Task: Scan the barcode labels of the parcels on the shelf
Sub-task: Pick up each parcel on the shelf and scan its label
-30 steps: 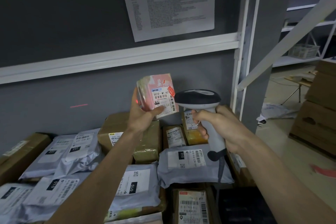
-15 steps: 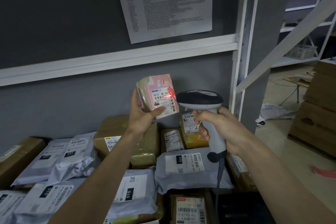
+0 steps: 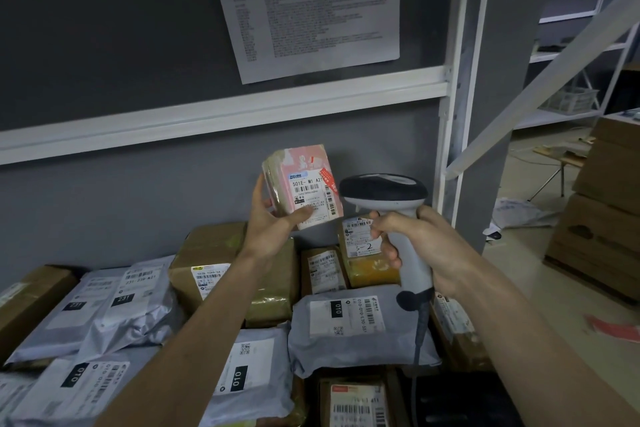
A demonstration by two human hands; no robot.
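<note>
Grey-walled shelf (image 3: 221, 107) piled with parcels (image 3: 346, 326) beneath both hands; left hand (image 3: 273, 222) grips pink parcel (image 3: 304, 184), right hand (image 3: 426, 246) clasps scanner (image 3: 384, 191) beside it.

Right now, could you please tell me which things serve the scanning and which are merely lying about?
Job: small pink labelled parcel in left hand; grey handheld scanner in right hand; grey plastic mailer.
Idle: printed paper sheet; stacked brown cartons.

Parcel warehouse, metal shelving (image 3: 453, 87), labelled parcels (image 3: 349, 326)
</note>
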